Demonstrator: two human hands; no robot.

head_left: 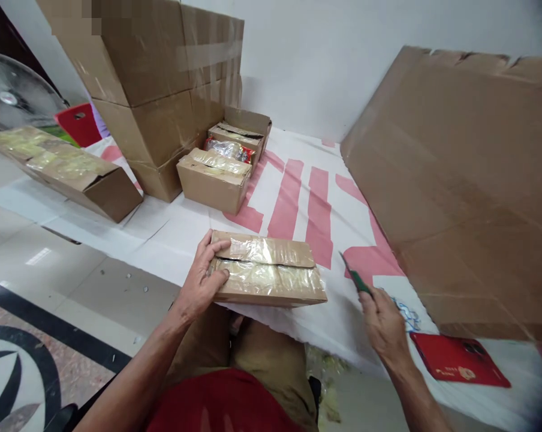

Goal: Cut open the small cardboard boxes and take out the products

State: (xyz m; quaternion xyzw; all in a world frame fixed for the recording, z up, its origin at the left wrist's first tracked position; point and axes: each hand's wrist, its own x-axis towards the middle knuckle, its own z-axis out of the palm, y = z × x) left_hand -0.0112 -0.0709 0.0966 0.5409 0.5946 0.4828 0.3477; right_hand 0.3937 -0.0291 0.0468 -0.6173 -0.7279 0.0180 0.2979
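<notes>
A small cardboard box point(271, 277) with clear tape over its top lies at the near edge of the table, a slit running between its top flaps. My left hand point(202, 277) grips its left end, with fingertips and thumb pressing on the top. To the right of the box, and apart from it, my right hand point(383, 321) holds a green-handled utility knife point(358, 281). The thin blade points up and away to the left, over the cloth.
Taped boxes point(214, 183) sit beyond, with a shiny plastic packet point(229, 150) between two of them. Large cartons point(158, 126) are stacked at left, near another long taped box point(68, 168). A big cardboard sheet point(469, 192) stands at right; a red phone point(460, 361) lies below it.
</notes>
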